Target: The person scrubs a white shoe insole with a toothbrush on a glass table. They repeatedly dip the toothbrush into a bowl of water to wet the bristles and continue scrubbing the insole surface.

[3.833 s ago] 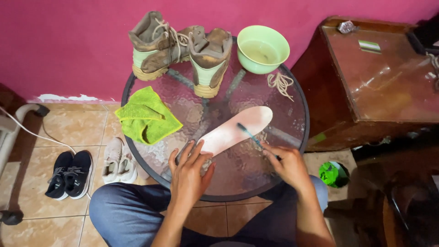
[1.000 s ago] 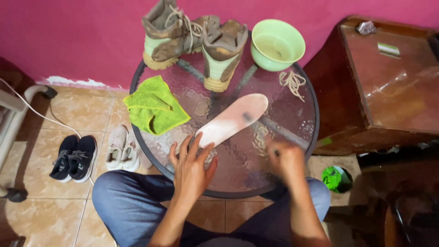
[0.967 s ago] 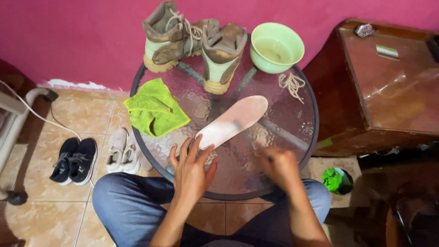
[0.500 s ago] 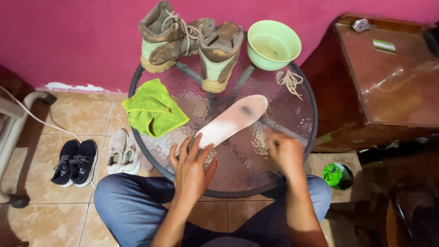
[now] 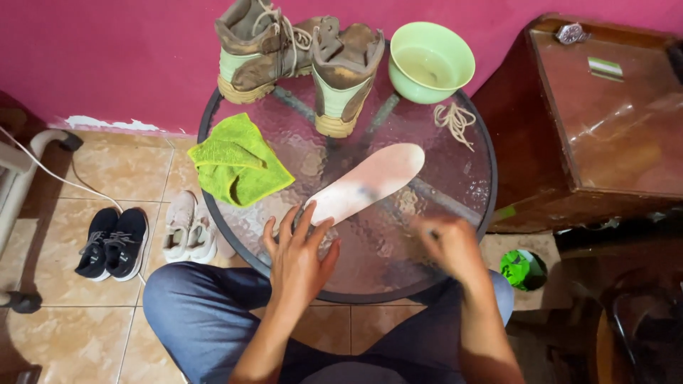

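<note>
The head camera looks down on a round glass table [image 5: 455,178] in front of a pink wall. A pale shoe insole [image 5: 366,183] lies flat near the middle of the table, its long side running from lower left to upper right. The left hand [image 5: 299,256] rests on the glass at the near end of the insole, its fingers spread, and the fingertips touch that end and press it down. The right hand [image 5: 452,245] is above the glass, to the right of the insole and apart from it. It is blurred, so I cannot tell if it is closed around something.

At the far side of the table stand two dirty brown boots [image 5: 299,60], and just beside them a green bowl [image 5: 430,60]. A loose shoelace [image 5: 455,121] lies below the bowl. A green cloth [image 5: 235,163] lies crumpled on the left part of the table. On the tile floor at the left are a pair of black sneakers [image 5: 112,243] and a pair of white sneakers [image 5: 188,227]. A brown wooden cabinet [image 5: 605,135] stands at the right.
</note>
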